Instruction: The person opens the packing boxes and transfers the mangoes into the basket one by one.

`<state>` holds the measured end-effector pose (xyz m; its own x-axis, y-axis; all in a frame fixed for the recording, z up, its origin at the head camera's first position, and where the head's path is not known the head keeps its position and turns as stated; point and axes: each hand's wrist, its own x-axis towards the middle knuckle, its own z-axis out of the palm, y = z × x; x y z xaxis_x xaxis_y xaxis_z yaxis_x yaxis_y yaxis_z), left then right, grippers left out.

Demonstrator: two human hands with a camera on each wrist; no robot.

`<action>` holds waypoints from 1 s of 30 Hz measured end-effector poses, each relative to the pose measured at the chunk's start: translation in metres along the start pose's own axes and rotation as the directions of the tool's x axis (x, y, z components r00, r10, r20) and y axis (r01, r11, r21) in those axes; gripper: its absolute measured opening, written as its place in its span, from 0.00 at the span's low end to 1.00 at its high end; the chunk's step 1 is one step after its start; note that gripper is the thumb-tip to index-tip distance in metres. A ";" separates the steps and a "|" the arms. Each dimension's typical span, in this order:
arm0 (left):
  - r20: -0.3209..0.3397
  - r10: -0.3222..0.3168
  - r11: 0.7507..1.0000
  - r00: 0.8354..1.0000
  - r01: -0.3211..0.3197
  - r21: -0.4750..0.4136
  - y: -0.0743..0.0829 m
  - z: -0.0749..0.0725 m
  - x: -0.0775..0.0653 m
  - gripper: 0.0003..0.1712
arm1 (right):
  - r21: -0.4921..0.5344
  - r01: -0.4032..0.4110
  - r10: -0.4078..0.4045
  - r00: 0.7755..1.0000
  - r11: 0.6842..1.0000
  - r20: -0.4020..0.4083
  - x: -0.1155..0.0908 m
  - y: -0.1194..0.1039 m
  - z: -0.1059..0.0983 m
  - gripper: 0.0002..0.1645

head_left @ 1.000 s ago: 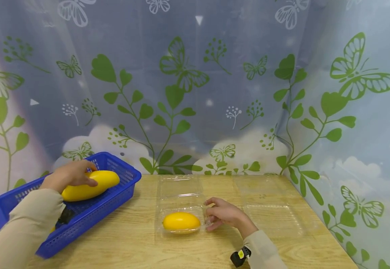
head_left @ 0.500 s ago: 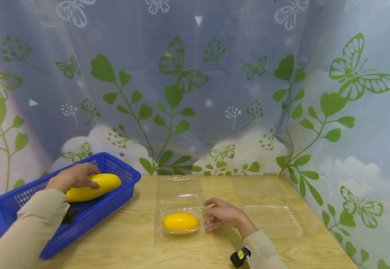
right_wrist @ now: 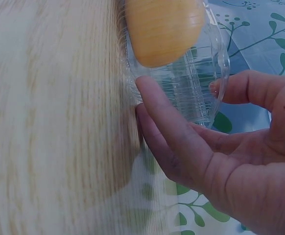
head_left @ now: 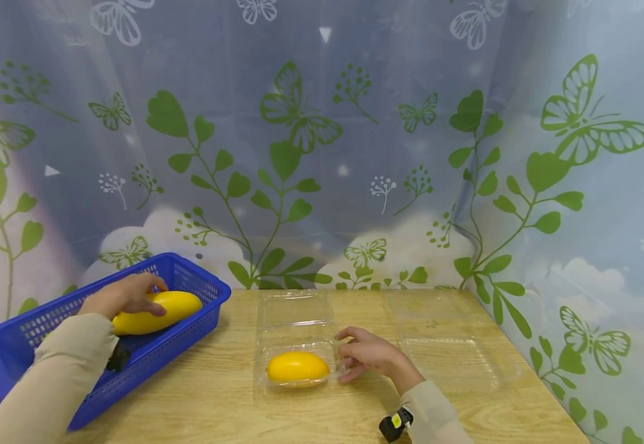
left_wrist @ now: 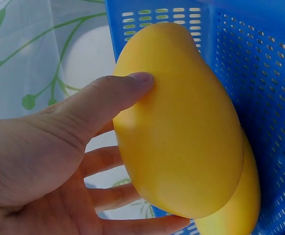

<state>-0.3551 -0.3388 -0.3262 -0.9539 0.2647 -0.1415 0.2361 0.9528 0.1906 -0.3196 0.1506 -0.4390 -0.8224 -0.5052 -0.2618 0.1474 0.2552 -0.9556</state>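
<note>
In the head view my left hand (head_left: 124, 297) holds a yellow mango (head_left: 174, 308) inside the blue basket (head_left: 219, 302). The left wrist view shows the thumb lying on top of this mango (left_wrist: 181, 122) and the other fingers beneath it. Another mango (left_wrist: 243, 205) lies partly hidden under it. At the table's middle, a mango (head_left: 298, 368) lies in the near half of an opened clear plastic clamshell box (head_left: 295, 336). My right hand (head_left: 372, 354) grips that box by its right end; the right wrist view has its fingertips around the clear rim (right_wrist: 224, 63).
A second opened clear clamshell box (head_left: 449, 364) lies to the right on the wooden table (head_left: 216, 382). A patterned curtain (head_left: 322, 154) stands behind the table and along its right side. A small black device (head_left: 395, 424) sits at my right cuff.
My left hand and the mango have moved slightly right and down inside the basket. The right hand and the box with its mango stay in place.
</note>
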 end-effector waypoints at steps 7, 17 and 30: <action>0.003 0.028 1.000 1.000 -0.028 -0.006 -0.005 0.002 0.003 0.36 | 0.000 -0.003 0.003 1.000 1.000 -0.005 0.000 0.000 0.000 0.33; 0.091 -0.011 0.999 0.996 0.014 -0.029 -0.005 0.001 0.009 0.36 | -0.002 -0.002 0.002 1.000 1.000 -0.005 0.001 0.002 0.000 0.33; 0.126 0.006 0.999 0.992 -0.013 0.049 -0.001 0.000 0.018 0.33 | -0.005 0.005 -0.005 1.000 1.000 -0.011 0.001 0.002 0.000 0.33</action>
<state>-0.3727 -0.3345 -0.3293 -0.9213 0.2875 -0.2618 0.2571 0.9555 0.1446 -0.3197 0.1503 -0.4409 -0.8290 -0.4977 -0.2553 0.1401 0.2571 -0.9562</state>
